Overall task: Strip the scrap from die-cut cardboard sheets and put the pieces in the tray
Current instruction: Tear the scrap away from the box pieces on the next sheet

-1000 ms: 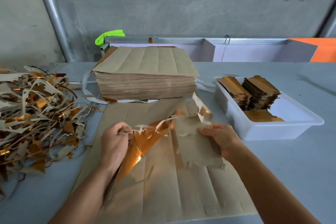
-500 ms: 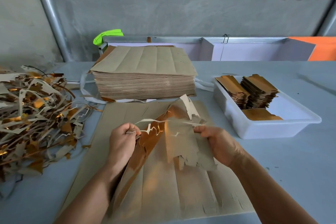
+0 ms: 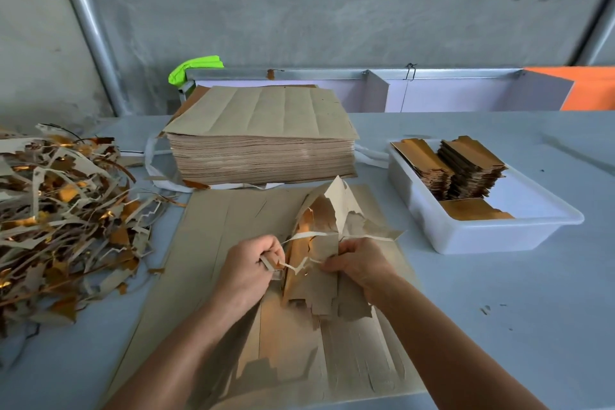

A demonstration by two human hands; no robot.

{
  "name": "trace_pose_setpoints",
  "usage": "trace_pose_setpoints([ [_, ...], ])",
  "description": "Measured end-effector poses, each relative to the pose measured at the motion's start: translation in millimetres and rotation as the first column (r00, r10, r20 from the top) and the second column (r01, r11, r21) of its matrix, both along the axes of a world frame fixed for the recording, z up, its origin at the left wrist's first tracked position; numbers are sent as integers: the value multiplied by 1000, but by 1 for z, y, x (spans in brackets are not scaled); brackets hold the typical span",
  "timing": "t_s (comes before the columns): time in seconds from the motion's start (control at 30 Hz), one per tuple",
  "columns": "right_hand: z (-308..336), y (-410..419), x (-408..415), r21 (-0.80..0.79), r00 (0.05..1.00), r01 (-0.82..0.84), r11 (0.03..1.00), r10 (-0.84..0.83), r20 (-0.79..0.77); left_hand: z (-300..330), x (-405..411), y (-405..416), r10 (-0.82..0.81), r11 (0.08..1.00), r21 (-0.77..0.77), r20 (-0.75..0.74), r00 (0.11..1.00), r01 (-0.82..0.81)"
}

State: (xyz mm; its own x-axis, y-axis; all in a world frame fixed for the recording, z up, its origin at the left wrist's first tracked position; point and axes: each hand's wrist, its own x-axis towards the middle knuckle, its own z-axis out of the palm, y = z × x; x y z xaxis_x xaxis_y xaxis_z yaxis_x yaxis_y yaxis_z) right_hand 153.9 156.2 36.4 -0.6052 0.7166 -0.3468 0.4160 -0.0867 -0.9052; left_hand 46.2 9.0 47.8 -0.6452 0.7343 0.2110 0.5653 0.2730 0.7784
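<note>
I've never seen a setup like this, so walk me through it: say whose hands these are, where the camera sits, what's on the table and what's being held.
There is no machine: a person works bare-handed, filmed by a camera on their head, looking down. The left hand grips thin scrap strips; the right hand holds die-cut pieces, brown outside and gold inside. On the pale table lie loose sheets, a sheet stack, a scrap pile on the left, and a white tray holding finished pieces.

1 tall stack of sheets (image 3: 263, 156), 1 white tray (image 3: 492, 236) w/ 2 piece stacks (image 3: 466, 170) + 1 loose piece (image 3: 472, 210), 1 scrap heap (image 3: 63, 216), 2 hands: left hand (image 3: 248, 271), right hand (image 3: 361, 260).
</note>
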Motion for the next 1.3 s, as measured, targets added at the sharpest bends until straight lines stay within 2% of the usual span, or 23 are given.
trace_pose_setpoints([
  [0.1, 1, -4, -7, 2, 999, 29, 1000, -29, 22, 0, 2, 0, 15, 1000, -23, 13, 1000, -15],
  [0.2, 7, -1, -5, -73, 1000, -4, 997, 2, -29, 16, -11, -5, 208, 976, -16, -204, 957, -215],
  [0.3, 17, 11, 10, -119, 994, -109, 987, 107, -25, 50, -37, -19, 458, 876, 78, -446, 769, -477],
  [0.37, 25, 20, 22, -132, 984, -171, 976, 176, 25, 70, -53, -30, 562, 811, 208, -536, 630, -547],
  [0.43, 31, 31, 32, -138, 978, -178, 974, 191, 81, 81, -62, -37, 606, 772, 266, -584, 541, -577],
  [0.5, 36, 41, 39, -130, 981, -132, 983, 149, 124, 81, -62, -38, 547, 768, 165, -671, 500, -619],
  [0.53, 37, 46, 42, -115, 983, -111, 987, 126, 134, 77, -61, -38, 453, 771, 28, -727, 517, -636],
  [0.6, 39, 53, 46, -77, 983, -84, 993, 95, 154, 60, -55, -32, 190, 696, -366, -735, 651, -617],
  [0.67, 38, 56, 49, -1, 976, -113, 994, 111, 190, 42, -44, -24, -78, 619, -694, -518, 852, -366],
  [0.7, 37, 57, 49, 51, 969, -144, 988, 130, 209, 36, -38, -20, -170, 593, -786, -331, 928, -172],
  [0.73, 36, 57, 49, 111, 963, -177, 978, 149, 226, 34, -33, -17, -241, 573, -819, -154, 958, 13],
  [0.8, 38, 56, 50, 288, 940, -266, 920, 182, 288, 39, -27, -12, -378, 485, -827, 93, 921, 283],
  [0.87, 40, 55, 51, 480, 915, -358, 801, 200, 349, 50, -26, -5, -468, 454, -790, 182, 865, 412],
  [0.93, 41, 55, 51, 578, 925, -361, 731, 201, 324, 56, -28, 6, -475, 513, -756, 145, 868, 407],
  [1.0, 41, 54, 51, 636, 940, -331, 697, 187, 285, 56, -24, 20, -397, 647, -722, -45, 917, 245],
  [1.07, 40, 54, 52, 692, 940, -335, 639, 180, 289, 54, -19, 32, -323, 728, -676, -193, 927, 113],
  [1.1, 39, 54, 53, 715, 933, -356, 601, 184, 310, 51, -17, 37, -342, 738, -657, -171, 924, 152],
  [1.2, 34, 48, 56, 750, 902, -430, 503, 193, 387, 44, -5, 50, -397, 757, -548, 48, 916, 357],
  [1.27, 27, 40, 53, 775, 892, -450, 443, 182, 414, 43, 2, 61, -356, 817, -470, 45, 934, 334],
  [1.3, 24, 36, 50, 787, 891, -453, 419, 179, 417, 44, 3, 66, -349, 819, -472, 41, 936, 326],
])
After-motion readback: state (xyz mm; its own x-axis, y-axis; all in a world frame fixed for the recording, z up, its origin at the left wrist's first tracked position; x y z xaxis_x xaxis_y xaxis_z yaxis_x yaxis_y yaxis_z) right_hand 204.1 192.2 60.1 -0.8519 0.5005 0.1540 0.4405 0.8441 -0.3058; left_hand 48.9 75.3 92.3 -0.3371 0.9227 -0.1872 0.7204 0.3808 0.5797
